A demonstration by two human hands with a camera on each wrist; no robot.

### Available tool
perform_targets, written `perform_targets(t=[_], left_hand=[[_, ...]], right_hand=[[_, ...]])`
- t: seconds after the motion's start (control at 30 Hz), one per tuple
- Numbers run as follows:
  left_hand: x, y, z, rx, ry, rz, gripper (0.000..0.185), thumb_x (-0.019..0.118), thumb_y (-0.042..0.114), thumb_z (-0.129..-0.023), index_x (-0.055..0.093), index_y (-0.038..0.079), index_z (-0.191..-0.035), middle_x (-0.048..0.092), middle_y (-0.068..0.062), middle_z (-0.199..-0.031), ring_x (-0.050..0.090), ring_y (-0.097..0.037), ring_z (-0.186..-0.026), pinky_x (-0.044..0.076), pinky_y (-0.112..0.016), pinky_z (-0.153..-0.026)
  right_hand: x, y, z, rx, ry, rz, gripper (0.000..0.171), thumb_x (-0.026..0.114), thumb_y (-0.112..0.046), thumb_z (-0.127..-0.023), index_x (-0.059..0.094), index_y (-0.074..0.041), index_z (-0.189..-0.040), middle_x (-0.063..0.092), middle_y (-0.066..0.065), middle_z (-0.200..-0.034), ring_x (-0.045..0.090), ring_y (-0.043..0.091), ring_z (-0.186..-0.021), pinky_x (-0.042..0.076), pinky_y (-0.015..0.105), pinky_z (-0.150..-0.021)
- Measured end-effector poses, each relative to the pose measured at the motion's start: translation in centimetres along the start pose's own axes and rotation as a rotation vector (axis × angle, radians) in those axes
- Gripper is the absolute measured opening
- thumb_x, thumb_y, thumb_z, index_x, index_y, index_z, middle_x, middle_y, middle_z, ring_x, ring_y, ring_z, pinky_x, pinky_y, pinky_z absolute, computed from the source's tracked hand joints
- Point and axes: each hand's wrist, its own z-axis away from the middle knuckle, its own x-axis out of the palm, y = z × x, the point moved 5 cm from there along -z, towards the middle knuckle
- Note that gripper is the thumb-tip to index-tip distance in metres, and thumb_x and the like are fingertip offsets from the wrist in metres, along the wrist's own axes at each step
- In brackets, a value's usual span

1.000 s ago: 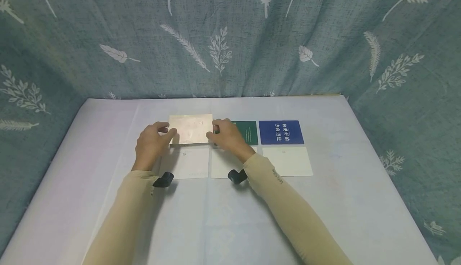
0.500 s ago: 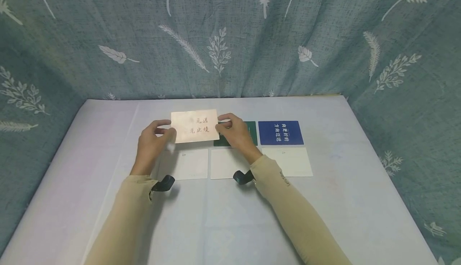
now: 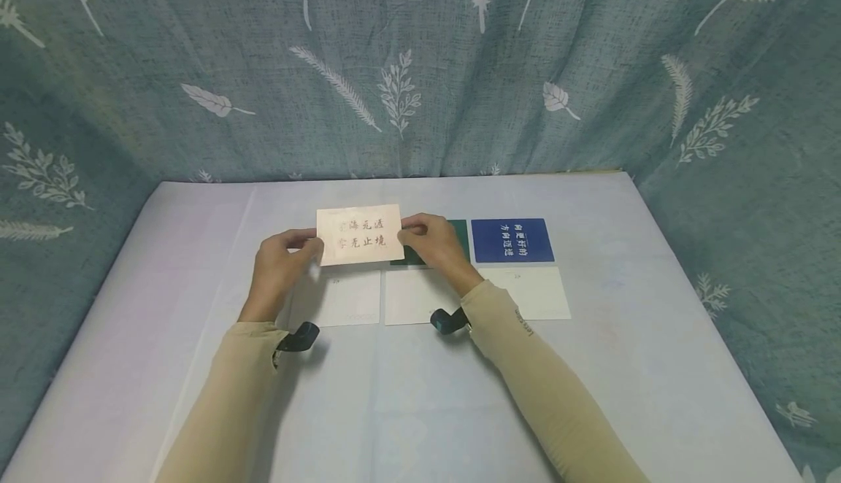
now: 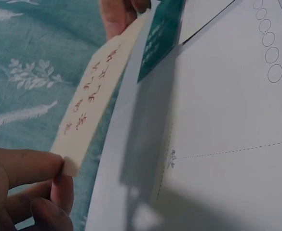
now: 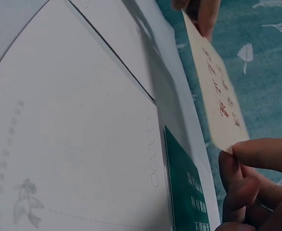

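Note:
A cream postcard (image 3: 360,235) with reddish-brown Chinese characters is held up above the table, its printed face toward the head camera. My left hand (image 3: 279,268) pinches its left edge between thumb and fingers. At the opposite edge, my right hand (image 3: 436,242) pinches it the same way. Both wrist views show the postcard (image 4: 90,103) tilted up off the table, with a shadow below it. Behind my right hand, a green card (image 3: 461,235) is partly hidden. Beside that lies a blue card (image 3: 486,238) with white characters.
Nearer me is a row of three white cards: a left one (image 3: 348,304), a middle one (image 3: 410,304) partly covered by my right arm, and a right one (image 3: 532,297). They lie on a white-covered table (image 3: 394,410). A teal leaf-patterned curtain (image 3: 447,103) hangs behind and at the sides.
Both hands have raised the postcard and shifted it slightly right. It has tilted up toward the head camera, so its characters now show where the face looked plain before. The other cards have stayed put.

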Motion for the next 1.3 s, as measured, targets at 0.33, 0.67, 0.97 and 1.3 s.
perform_targets(t=[0.33, 0.67, 0.97, 1.3], left_hand=[[-0.2, 0.0, 0.1, -0.013, -0.013, 0.026, 0.042, 0.058, 0.041, -0.088, 0.064, 0.008, -0.114, 0.058, -0.009, -0.113, 0.046, -0.025, -0.114, 0.037, -0.045, -0.089], [1.2, -4.3, -2.8, -0.039, 0.000, 0.000, 0.057, 0.054, 0.066, -0.080, 0.064, 0.019, -0.111, 0.061, 0.000, -0.105, 0.051, -0.019, -0.102, 0.041, -0.032, -0.072], [1.2, -3.9, -2.2, -0.082, -0.041, 0.083, 0.051, 0.055, 0.060, -0.083, 0.065, 0.018, -0.111, 0.064, 0.001, -0.102, 0.050, -0.019, -0.101, 0.040, -0.035, -0.083], [2.6, -7.7, -4.6, -0.053, -0.023, 0.142, 0.062, 0.054, 0.077, -0.069, 0.065, 0.029, -0.106, 0.065, 0.011, -0.098, 0.054, -0.020, -0.084, 0.039, -0.034, -0.072]], right_hand=[[0.1, 0.1, -0.2, 0.003, -0.009, -0.004, 0.023, 0.061, -0.039, -0.087, 0.066, -0.024, -0.104, 0.063, -0.005, -0.097, 0.058, 0.015, -0.089, 0.047, 0.037, -0.075], [0.1, -0.2, -0.1, 0.011, -0.037, -0.027, 0.020, 0.060, -0.038, -0.087, 0.066, -0.024, -0.101, 0.066, -0.007, -0.086, 0.057, 0.014, -0.090, 0.044, 0.035, -0.074], [0.3, -0.1, 0.0, 0.072, -0.111, -0.167, 0.022, 0.059, -0.034, -0.088, 0.064, -0.021, -0.105, 0.071, -0.007, -0.083, 0.058, 0.023, -0.080, 0.045, 0.033, -0.067], [0.4, 0.3, -0.5, 0.016, -0.107, -0.210, 0.023, 0.062, -0.034, -0.087, 0.067, -0.017, -0.102, 0.069, 0.007, -0.092, 0.054, 0.022, -0.070, 0.043, 0.032, -0.066]])
